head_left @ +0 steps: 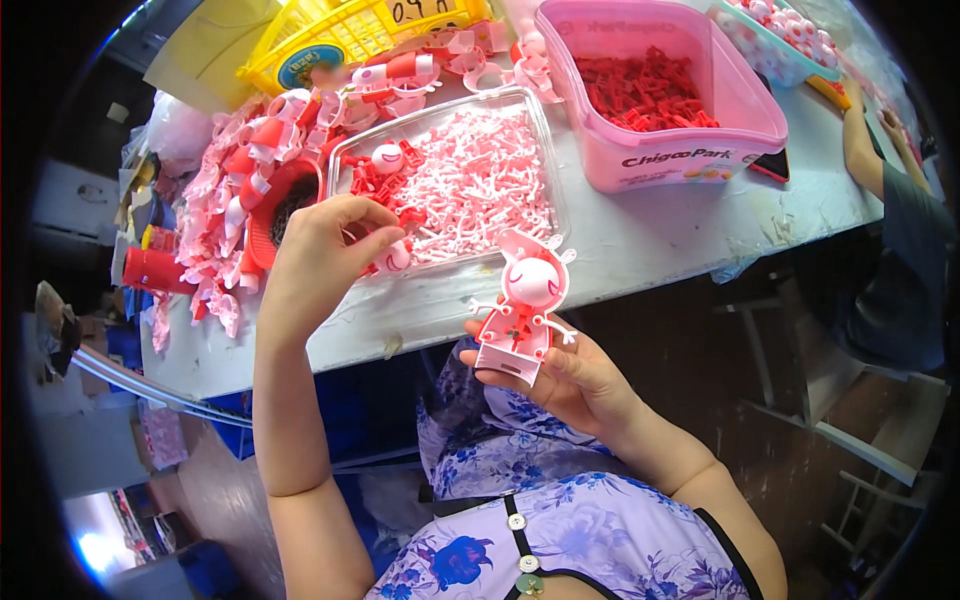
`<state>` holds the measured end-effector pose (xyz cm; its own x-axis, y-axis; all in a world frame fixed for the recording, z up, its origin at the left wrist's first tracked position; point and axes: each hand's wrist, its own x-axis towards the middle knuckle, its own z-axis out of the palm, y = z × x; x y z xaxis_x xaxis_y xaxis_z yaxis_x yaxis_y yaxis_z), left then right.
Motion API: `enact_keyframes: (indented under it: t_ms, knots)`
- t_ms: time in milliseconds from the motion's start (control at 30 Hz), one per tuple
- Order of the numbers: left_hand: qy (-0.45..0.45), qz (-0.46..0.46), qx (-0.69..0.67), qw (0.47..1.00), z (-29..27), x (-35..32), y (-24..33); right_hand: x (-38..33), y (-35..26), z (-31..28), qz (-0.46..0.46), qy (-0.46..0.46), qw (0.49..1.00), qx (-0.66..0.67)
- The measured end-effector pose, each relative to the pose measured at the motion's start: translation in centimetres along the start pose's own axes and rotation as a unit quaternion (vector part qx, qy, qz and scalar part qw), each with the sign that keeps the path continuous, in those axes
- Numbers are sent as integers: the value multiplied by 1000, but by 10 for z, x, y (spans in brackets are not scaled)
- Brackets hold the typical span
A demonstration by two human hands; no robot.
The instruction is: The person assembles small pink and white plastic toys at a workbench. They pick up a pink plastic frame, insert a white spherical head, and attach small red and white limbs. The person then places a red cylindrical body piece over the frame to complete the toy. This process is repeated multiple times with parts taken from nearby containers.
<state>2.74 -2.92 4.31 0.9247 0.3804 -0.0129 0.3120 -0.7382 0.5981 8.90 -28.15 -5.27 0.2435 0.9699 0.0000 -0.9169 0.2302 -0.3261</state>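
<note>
My right hand (590,385) holds up a pink plastic toy figure (512,330) in front of the table edge. The figure's open side faces me, with a round pale pink ball (533,283) in its head, red parts in the body and small pale arms at its sides. My left hand (325,255) is raised over the near left corner of a clear tray (553,170), its thumb and fingers curled together. Whatever they pinch, if anything, is hidden. Small pale pink pieces (480,180) fill most of the tray; red pieces (375,183) lie at its left.
A red bowl (262,215) with dark contents stands left of the tray, beside piled pink and red shells (225,190). Behind is a yellow basket (350,45). A pink tub (640,160) holds red pieces; a bin of balls (785,30) and another person's arm (860,140) are at right.
</note>
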Motion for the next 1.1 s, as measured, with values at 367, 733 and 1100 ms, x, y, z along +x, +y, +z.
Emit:
enact_keyframes:
  t_ms: [367, 733, 1100]
  knots:
    - [202, -5, 37, 979, -19, 4, -19, -3, -1, 7, 3, 15, 1000, -17]
    - [460, -158, 125, 865, -98, -74, -152, -5, 2, 5, -20, 61, 997, -45]
    - [393, -118, 222, 885, -33, -82, -141, 1, 13, 14, 5, 44, 998, -55]
